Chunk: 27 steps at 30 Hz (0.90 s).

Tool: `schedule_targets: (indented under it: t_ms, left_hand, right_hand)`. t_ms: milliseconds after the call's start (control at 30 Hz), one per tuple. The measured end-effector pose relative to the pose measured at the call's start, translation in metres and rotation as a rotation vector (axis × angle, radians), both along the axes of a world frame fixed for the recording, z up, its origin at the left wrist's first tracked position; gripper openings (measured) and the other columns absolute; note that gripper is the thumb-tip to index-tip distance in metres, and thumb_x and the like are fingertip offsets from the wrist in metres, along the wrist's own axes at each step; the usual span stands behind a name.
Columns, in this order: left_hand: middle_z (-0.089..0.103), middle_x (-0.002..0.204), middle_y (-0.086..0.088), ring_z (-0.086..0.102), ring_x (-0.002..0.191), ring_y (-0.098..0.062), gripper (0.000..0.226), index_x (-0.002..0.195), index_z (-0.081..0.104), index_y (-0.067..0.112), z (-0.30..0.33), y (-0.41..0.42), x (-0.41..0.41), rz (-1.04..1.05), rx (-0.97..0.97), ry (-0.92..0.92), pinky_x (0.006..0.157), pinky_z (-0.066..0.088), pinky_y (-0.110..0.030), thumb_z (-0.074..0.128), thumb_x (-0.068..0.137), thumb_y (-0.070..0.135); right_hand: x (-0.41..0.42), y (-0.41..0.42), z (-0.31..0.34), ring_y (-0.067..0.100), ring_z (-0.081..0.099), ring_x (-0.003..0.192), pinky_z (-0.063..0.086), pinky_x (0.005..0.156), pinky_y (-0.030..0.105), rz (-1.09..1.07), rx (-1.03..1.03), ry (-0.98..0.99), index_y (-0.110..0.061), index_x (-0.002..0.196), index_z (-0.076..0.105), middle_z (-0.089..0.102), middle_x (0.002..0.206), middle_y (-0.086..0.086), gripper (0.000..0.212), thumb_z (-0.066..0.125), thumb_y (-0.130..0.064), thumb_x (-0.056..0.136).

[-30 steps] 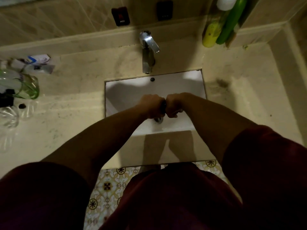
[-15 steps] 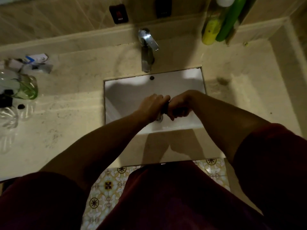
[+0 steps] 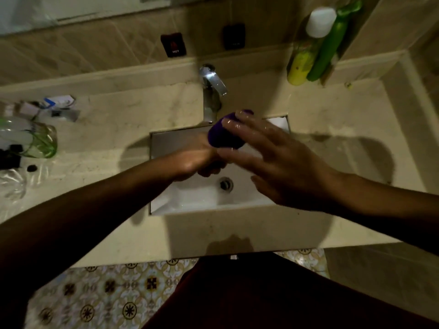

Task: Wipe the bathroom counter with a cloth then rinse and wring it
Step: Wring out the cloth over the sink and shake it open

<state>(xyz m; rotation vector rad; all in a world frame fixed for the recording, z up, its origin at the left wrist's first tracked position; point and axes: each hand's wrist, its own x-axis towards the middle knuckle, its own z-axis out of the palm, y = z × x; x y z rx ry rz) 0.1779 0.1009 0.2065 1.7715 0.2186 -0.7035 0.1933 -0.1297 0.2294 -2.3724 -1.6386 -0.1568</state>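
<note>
Head view, over the sink (image 3: 180,205): your left hand (image 3: 197,160) clenches the lower end of a purple cloth (image 3: 224,136), holding it above the white basin, just in front of the tap (image 3: 211,96). You have the cloth bunched into a tight, dark roll that stands up out of your fist, its top end level with the tap's spout. Its surface looks smooth and compact, with no loose corners showing. Your right hand (image 3: 282,167) is released, fingers (image 3: 247,124) straight and spread, glistening wet, with the fingertips lying against the roll's right side. Whether they press on it or only brush it cannot be told. Below your hands, the drain (image 3: 226,184) sits in the basin floor. Around the sink runs the beige counter (image 3: 332,129), where a clear green bottle (image 3: 35,141) lies on its side at your far left among small packets that are too blurred to make out. Two more bottles, one yellow (image 3: 300,67) and one green (image 3: 329,51), stand in the back right corner.
</note>
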Motion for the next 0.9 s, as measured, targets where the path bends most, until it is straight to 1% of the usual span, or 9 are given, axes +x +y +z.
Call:
schedule_targets:
  t_ms: [100, 233, 300, 367, 467, 567, 667, 733, 900]
  left_hand:
    - [0.058, 0.061, 0.008, 0.047, 0.050, -0.004, 0.020, 0.082, 0.058, 0.016, 0.021, -0.008, -0.007, -0.153, -0.173, 0.145, 0.047, 0.038, -0.019, 0.055, 0.102, 0.015]
    - [0.056, 0.061, 0.008, 0.045, 0.047, -0.004, 0.025, 0.082, 0.062, 0.017, 0.033, -0.026, -0.013, -0.362, -0.243, 0.340, 0.045, 0.035, -0.017, 0.053, 0.102, 0.003]
    - [0.056, 0.061, 0.006, 0.046, 0.049, -0.006, 0.016, 0.087, 0.059, 0.013, 0.039, -0.028, -0.013, -0.453, -0.219, 0.322, 0.045, 0.036, -0.019, 0.058, 0.099, 0.002]
    - [0.057, 0.065, 0.006, 0.049, 0.052, -0.009, 0.010, 0.092, 0.059, 0.010, 0.043, -0.030, -0.014, -0.503, -0.160, 0.335, 0.047, 0.037, -0.022, 0.068, 0.095, 0.007]
    - [0.057, 0.063, 0.001, 0.051, 0.052, -0.011, 0.019, 0.089, 0.061, 0.009, 0.046, -0.034, -0.013, -0.585, -0.024, 0.324, 0.049, 0.041, -0.024, 0.079, 0.088, 0.015]
    - [0.057, 0.059, 0.002, 0.052, 0.050, -0.012, 0.028, 0.074, 0.058, 0.018, 0.049, -0.041, -0.013, -0.716, 0.125, 0.248, 0.052, 0.045, -0.027, 0.084, 0.084, 0.020]
    - [0.065, 0.078, 0.001, 0.061, 0.062, -0.009, 0.024, 0.093, 0.059, 0.023, 0.043, -0.043, -0.011, -0.642, 0.306, 0.183, 0.057, 0.052, -0.022, 0.081, 0.086, 0.023]
    - [0.065, 0.088, 0.003, 0.063, 0.070, -0.008, 0.023, 0.099, 0.058, 0.026, 0.041, -0.043, -0.007, -0.609, 0.417, 0.079, 0.060, 0.052, -0.018, 0.078, 0.089, 0.022]
    - [0.068, 0.098, 0.000, 0.067, 0.091, -0.017, 0.032, 0.120, 0.065, 0.020, 0.019, -0.042, 0.017, -0.804, 0.948, -0.194, 0.086, 0.059, -0.033, 0.069, 0.093, 0.038]
  right_hand:
    - [0.002, -0.005, -0.011, 0.042, 0.016, 0.152, 0.024, 0.117, 0.066, 0.060, -0.001, -0.273, -0.020, 0.159, 0.025, 0.017, 0.165, 0.016, 0.068, 0.054, -0.018, 0.097]
    - [0.024, -0.001, -0.009, 0.043, 0.031, 0.146, 0.039, 0.108, 0.064, 0.144, 0.116, -0.181, -0.020, 0.153, 0.025, 0.022, 0.159, 0.019, 0.062, 0.056, -0.036, 0.102]
    - [0.032, -0.002, -0.005, 0.043, 0.049, 0.132, 0.057, 0.085, 0.057, 0.172, 0.068, -0.098, -0.017, 0.153, 0.025, 0.034, 0.156, 0.022, 0.071, 0.065, -0.034, 0.096]
    - [0.032, -0.002, -0.003, 0.038, 0.062, 0.111, 0.059, 0.060, 0.046, 0.131, 0.012, -0.062, -0.015, 0.151, 0.026, 0.053, 0.139, 0.022, 0.082, 0.075, -0.025, 0.086]
    - [0.023, -0.001, -0.004, 0.029, 0.066, 0.080, 0.050, 0.051, 0.031, 0.075, 0.008, -0.031, -0.010, 0.138, 0.039, 0.066, 0.104, 0.017, 0.077, 0.083, -0.022, 0.075]
    - [0.018, 0.000, -0.006, 0.022, 0.061, 0.064, 0.037, 0.050, 0.024, 0.077, -0.022, 0.013, -0.007, 0.115, 0.059, 0.066, 0.086, 0.010, 0.053, 0.086, -0.018, 0.070]
    - [0.022, 0.004, -0.001, 0.020, 0.061, 0.064, 0.049, 0.051, 0.030, 0.026, -0.135, 0.120, -0.009, 0.108, 0.062, 0.066, 0.084, 0.007, 0.043, 0.084, -0.019, 0.073]
    - [0.025, 0.009, 0.000, 0.019, 0.062, 0.071, 0.055, 0.061, 0.034, -0.063, -0.190, 0.227, -0.013, 0.113, 0.061, 0.066, 0.089, 0.003, 0.037, 0.078, -0.020, 0.081]
    - [0.031, 0.030, -0.027, 0.011, 0.058, 0.071, 0.043, 0.063, 0.023, -0.343, -0.265, 0.489, -0.023, 0.104, 0.061, 0.050, 0.072, -0.014, 0.023, 0.075, -0.021, 0.086]
